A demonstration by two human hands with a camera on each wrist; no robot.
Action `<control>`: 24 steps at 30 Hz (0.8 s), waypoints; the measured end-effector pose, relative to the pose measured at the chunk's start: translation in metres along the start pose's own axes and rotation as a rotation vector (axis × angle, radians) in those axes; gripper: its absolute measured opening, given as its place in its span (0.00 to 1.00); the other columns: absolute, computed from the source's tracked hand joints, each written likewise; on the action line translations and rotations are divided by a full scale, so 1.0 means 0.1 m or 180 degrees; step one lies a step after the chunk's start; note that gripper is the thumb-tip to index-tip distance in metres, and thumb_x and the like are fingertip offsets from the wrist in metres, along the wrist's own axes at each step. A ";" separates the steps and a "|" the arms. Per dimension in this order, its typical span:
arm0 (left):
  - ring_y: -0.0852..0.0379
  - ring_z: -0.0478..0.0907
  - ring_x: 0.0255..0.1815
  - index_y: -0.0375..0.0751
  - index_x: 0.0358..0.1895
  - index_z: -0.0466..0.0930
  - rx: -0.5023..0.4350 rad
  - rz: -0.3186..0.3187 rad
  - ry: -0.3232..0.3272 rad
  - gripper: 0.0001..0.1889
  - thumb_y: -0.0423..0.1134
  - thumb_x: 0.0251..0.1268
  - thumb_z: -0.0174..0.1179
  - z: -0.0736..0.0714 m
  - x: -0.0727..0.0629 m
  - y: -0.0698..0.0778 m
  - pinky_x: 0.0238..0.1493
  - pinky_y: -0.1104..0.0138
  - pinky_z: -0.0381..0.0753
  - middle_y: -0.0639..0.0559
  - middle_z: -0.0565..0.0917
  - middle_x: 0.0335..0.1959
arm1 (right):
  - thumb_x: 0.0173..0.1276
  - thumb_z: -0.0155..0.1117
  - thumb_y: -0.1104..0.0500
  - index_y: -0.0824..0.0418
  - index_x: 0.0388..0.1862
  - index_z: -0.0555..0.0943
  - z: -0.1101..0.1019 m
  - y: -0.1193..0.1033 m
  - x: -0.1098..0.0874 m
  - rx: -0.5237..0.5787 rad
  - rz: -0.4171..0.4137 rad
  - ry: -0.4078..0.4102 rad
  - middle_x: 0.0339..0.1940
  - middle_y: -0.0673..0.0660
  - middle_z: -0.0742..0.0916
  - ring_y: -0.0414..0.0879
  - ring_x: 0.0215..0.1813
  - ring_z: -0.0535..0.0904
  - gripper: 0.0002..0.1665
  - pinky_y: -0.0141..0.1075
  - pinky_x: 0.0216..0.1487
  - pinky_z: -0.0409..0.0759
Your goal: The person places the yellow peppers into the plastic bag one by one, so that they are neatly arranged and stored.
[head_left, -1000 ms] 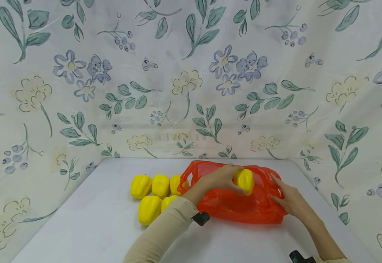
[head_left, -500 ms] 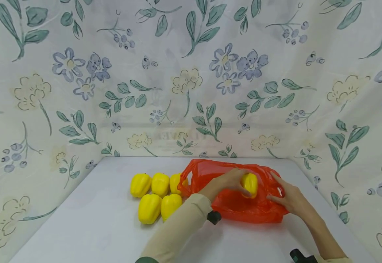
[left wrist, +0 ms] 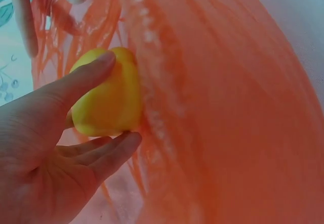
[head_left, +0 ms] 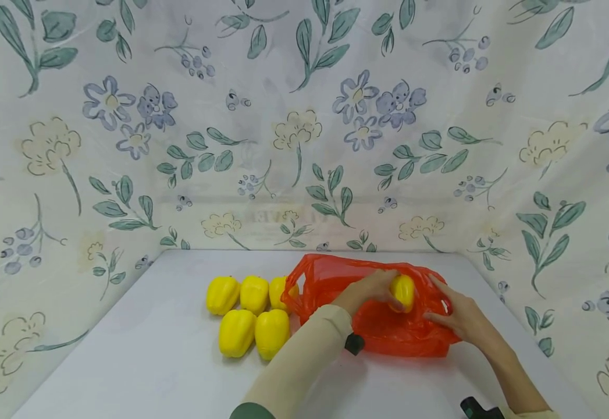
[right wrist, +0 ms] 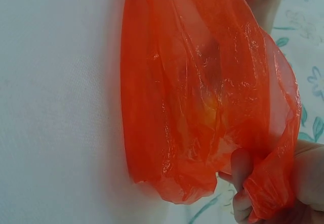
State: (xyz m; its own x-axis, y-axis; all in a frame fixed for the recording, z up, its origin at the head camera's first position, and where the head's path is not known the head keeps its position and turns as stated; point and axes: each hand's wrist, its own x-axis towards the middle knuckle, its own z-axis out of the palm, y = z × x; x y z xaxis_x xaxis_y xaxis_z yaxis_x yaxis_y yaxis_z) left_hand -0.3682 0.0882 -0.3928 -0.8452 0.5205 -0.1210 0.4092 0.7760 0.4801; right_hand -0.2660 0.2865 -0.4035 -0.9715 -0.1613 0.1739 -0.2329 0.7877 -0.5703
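A red plastic bag (head_left: pixel 388 340) lies on the table with its mouth spread open. My left hand (head_left: pixel 369 289) reaches into that mouth and holds a yellow bell pepper (head_left: pixel 403 294). In the left wrist view, the thumb lies along one side of the pepper (left wrist: pixel 114 102) and the fingers are under the other. My right hand (head_left: pixel 463 317) grips the bag's right side by its handle. Bunched red plastic is between the fingers and palm in the right wrist view, where the pepper is a faint yellow patch behind the bag (right wrist: pixel 167 92).
Several more yellow bell peppers (head_left: pixel 237 333) stand in two rows left of the bag on the white table (head_left: pixel 126 361). The bag's left handle overlaps the nearest back-row pepper (head_left: pixel 279 291). A floral curtain (head_left: pixel 262 174) rises behind and along both sides.
My left hand has carried the bell pepper to the right and slightly down into the bag's mouth. The right hand keeps its grip on the bag, nearly still.
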 end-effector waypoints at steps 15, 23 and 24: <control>0.58 0.70 0.53 0.55 0.67 0.64 0.0122 -0.0026 0.0064 0.37 0.53 0.55 0.71 0.10 0.03 0.00 0.58 0.65 0.78 0.56 0.74 0.57 | 0.61 0.72 0.53 0.59 0.79 0.53 0.04 0.00 0.01 0.0019 -0.0035 -0.0036 0.65 0.75 0.74 0.63 0.52 0.76 0.54 0.39 0.36 0.87; 0.57 0.68 0.61 0.58 0.75 0.55 0.0184 0.0047 -0.0020 0.45 0.56 0.55 0.70 0.04 -0.04 0.03 0.65 0.60 0.75 0.57 0.72 0.64 | 0.60 0.72 0.55 0.59 0.79 0.52 0.03 0.02 0.02 -0.0025 -0.0020 -0.0019 0.63 0.76 0.75 0.61 0.50 0.78 0.54 0.41 0.36 0.87; 0.56 0.68 0.64 0.60 0.76 0.53 0.0179 0.0030 -0.0059 0.46 0.56 0.55 0.69 0.02 -0.07 0.04 0.67 0.59 0.74 0.57 0.70 0.67 | 0.60 0.72 0.55 0.59 0.79 0.52 0.03 0.02 0.01 -0.0005 0.0007 -0.0038 0.63 0.76 0.74 0.60 0.49 0.78 0.54 0.40 0.35 0.87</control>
State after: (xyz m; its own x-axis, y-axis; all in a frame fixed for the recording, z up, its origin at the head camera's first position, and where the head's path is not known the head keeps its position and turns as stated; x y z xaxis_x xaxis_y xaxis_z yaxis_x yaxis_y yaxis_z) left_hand -0.3600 0.0881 -0.3919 -0.8348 0.5342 -0.1330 0.4363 0.7895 0.4317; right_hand -0.2680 0.2859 -0.4066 -0.9725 -0.1665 0.1631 -0.2306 0.7890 -0.5695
